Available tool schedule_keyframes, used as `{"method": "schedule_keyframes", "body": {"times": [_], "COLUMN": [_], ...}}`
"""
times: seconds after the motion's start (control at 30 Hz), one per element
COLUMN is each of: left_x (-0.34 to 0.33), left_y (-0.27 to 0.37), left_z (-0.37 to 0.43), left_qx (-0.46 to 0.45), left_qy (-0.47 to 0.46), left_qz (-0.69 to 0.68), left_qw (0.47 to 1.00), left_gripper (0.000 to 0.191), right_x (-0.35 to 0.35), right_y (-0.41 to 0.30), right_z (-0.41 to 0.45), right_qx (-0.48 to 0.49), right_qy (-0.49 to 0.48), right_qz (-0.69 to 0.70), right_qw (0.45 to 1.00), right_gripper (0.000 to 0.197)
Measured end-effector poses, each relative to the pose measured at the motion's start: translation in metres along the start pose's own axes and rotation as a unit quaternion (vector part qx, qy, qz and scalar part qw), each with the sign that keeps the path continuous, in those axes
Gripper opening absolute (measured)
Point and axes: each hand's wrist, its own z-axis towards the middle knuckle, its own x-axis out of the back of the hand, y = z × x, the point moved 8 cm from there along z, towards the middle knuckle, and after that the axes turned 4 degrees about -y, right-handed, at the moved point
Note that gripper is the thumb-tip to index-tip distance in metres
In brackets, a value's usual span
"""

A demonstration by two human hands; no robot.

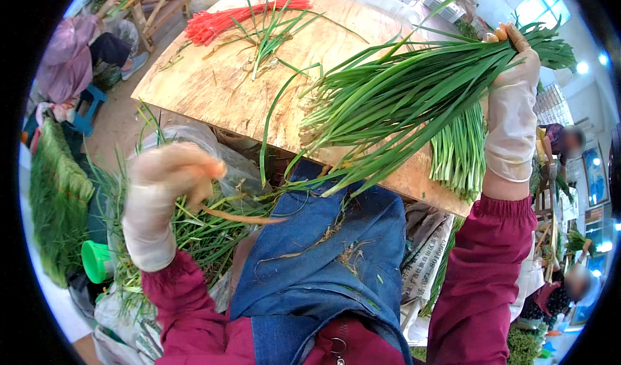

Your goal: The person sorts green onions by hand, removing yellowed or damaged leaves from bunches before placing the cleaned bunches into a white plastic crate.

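Observation:
A large bunch of long green chives (388,93) slants over the board, its leafy tops gripped in my right hand (516,67), which wears a pale glove with the fingertips bare. Its pale stem ends fan out toward the board's near edge, some hanging over my lap. My left hand (167,185), gloved too and blurred, is curled above a heap of loose leaves (208,234). A withered yellowish leaf (247,215) trails from its fingers. Under the held bunch, a neat bundle of chives (458,154) lies at the board's right side.
The wooden board (208,91) carries a bundle of red ties (242,18) and a few loose chives (267,45). A blue denim apron (320,253) covers my lap. Left are a green container (96,261), stacked greens (56,200) and a blue stool (89,108). Other people work nearby.

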Motion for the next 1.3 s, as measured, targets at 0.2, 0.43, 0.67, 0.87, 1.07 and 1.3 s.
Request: {"method": "schedule_keyframes", "body": {"times": [0.2, 0.43, 0.67, 0.87, 1.07, 1.3], "left_x": [-0.079, -0.129, -0.028, 0.115, -0.065, -0.175], "left_y": [-0.077, -0.142, -0.061, -0.051, -0.054, -0.078], "left_z": [-0.017, -0.003, -0.067, -0.206, -0.058, 0.026], "left_qx": [0.133, 0.339, 0.367, 0.447, 0.081, -0.029], "left_qy": [-0.031, 0.016, 0.107, 0.065, 0.067, -0.04], "left_qz": [0.462, 0.12, -0.008, 0.591, 0.419, 0.532], "left_qw": [0.876, 0.933, 0.924, 0.668, 0.902, 0.845], "left_gripper": [0.054, 0.05, 0.011, 0.022, 0.037, 0.032], "right_x": [0.041, 0.08, 0.092, 0.077, 0.077, 0.077], "right_y": [0.013, 0.022, 0.03, 0.037, 0.028, 0.02], "right_z": [0.01, 0.011, 0.001, -0.007, -0.015, -0.008], "right_qx": [-0.039, -0.054, -0.075, -0.082, -0.063, -0.023], "right_qy": [-0.022, -0.036, -0.032, -0.028, -0.046, 0.019], "right_qz": [0.014, 0.042, 0.108, 0.112, 0.093, 0.051], "right_qw": [0.999, 0.997, 0.991, 0.99, 0.993, 0.998], "right_gripper": [0.012, 0.012, 0.015, 0.014, 0.012, 0.013]}}
